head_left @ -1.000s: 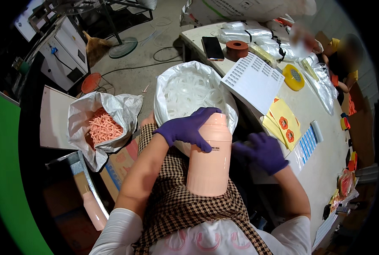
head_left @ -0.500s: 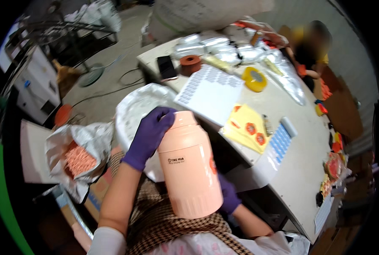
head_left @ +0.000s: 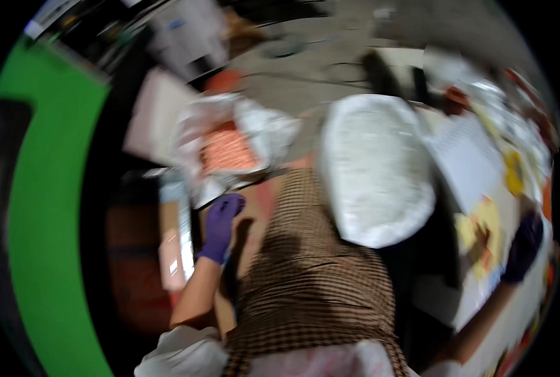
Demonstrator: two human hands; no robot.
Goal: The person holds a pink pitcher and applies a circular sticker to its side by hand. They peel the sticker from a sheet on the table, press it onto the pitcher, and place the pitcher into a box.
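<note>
My left hand [head_left: 222, 223], in a purple glove, hangs just in front of a white sack [head_left: 280, 135] with small orange-pink pieces [head_left: 228, 149] in it. Its fingers are curled in, and whatever they might hold is hidden. Far to the right, my purple-gloved right hand [head_left: 523, 248] is over the table beside a yellow sheet [head_left: 490, 220] with orange marks. Motion smears its fingers, and a small tan shape [head_left: 528, 204] shows blurred at their tips. The peach flask does not show in this view.
A big white-lined container [head_left: 380, 169] with whitish contents stands right of my checked apron [head_left: 305, 264]. On the table lie a white printed sheet [head_left: 468, 157], a yellow object [head_left: 514, 173] and clear plastic-wrapped items [head_left: 512, 110]. Cardboard [head_left: 255, 217] is below my left hand. Green flooring [head_left: 44, 213] runs along the left.
My view has swung left. Both hands have come off the peach flask, which has left the view. My left hand has moved toward the sack, my right hand out over the table.
</note>
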